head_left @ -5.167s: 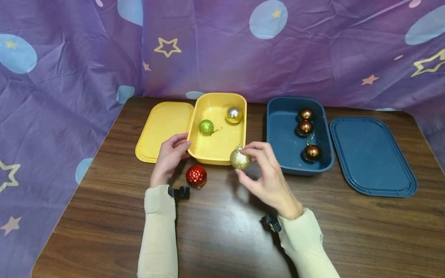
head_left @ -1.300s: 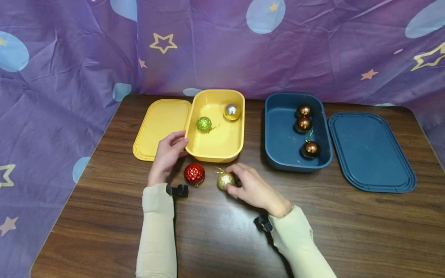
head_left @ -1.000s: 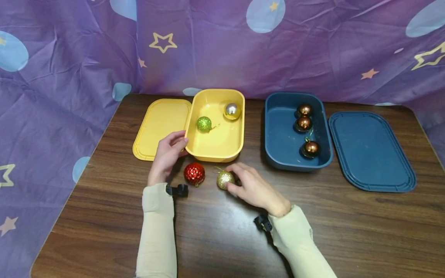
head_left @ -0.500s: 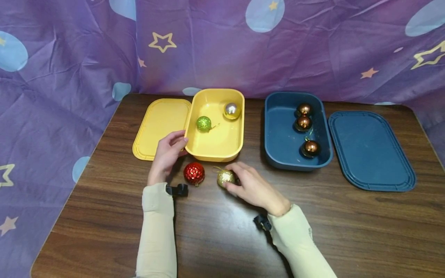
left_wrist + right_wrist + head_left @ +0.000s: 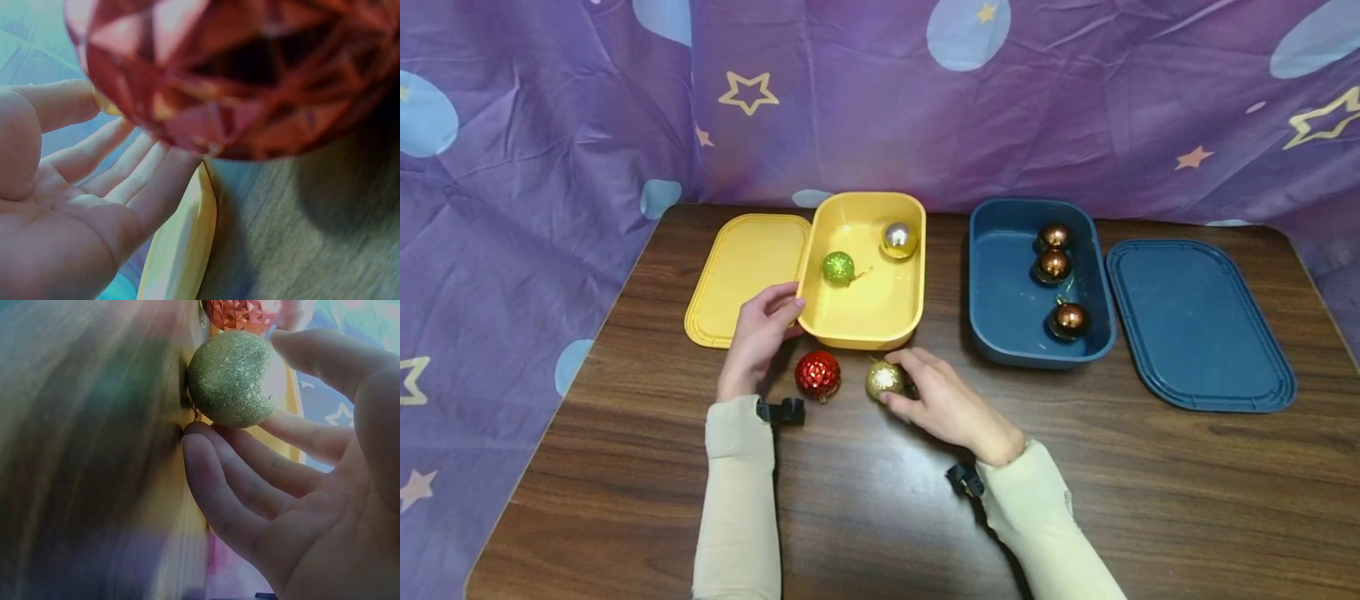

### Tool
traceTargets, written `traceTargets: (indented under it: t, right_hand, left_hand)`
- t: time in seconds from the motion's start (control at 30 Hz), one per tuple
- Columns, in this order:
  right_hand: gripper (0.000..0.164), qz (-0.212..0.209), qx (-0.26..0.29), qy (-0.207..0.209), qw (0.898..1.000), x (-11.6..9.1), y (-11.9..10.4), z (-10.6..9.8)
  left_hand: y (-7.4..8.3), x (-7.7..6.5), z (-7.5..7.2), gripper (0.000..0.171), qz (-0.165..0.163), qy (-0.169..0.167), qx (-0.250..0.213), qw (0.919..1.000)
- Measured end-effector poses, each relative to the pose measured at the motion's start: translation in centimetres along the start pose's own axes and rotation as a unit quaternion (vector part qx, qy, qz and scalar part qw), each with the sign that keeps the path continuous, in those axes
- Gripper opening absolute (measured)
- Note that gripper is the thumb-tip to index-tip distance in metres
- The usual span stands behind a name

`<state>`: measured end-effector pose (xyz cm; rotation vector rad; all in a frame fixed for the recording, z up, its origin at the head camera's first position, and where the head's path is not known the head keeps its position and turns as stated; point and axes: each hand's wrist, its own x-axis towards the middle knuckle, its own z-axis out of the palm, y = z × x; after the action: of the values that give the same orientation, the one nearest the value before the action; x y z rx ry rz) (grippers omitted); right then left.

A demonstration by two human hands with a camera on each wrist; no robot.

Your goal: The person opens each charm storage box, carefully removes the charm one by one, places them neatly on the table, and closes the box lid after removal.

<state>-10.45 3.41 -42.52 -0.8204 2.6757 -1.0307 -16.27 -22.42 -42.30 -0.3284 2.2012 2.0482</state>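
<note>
In the head view my right hand (image 5: 942, 402) holds a gold glitter bauble (image 5: 883, 380) low over the table, in front of the yellow box (image 5: 861, 342). The right wrist view has the thumb and fingers around the same bauble (image 5: 231, 378). My left hand (image 5: 760, 333) rests against the box's front left corner, its fingers (image 5: 119, 165) nearly straight in the left wrist view. Close by that hand, a red faceted bauble (image 5: 817, 375) sits on the table. Inside the yellow box lie a green glitter bauble (image 5: 838, 267) and a shiny silver-gold one (image 5: 898, 240).
A blue box (image 5: 1011, 292) with several brown shiny baubles (image 5: 1068, 320) stands to the right. Its blue lid (image 5: 1202, 325) lies beyond it. The yellow lid (image 5: 748, 271) lies left of the yellow box. A purple cloth (image 5: 865, 100) hangs behind the table.
From beside the yellow box's front right corner, the right hand has brought the gold bauble down and left to the table. The bauble has since turned slightly. The left hand keeps its place.
</note>
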Motion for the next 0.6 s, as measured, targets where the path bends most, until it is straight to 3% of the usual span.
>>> traceTargets:
  t: [0.6]
  right_hand:
    - [0.049, 0.013, -0.010, 0.001, 1.000, 0.05, 0.09, 0.13]
  left_hand:
    - [0.09, -0.12, 0.03, 0.041, -0.002, -0.002, 0.005, 1.0000]
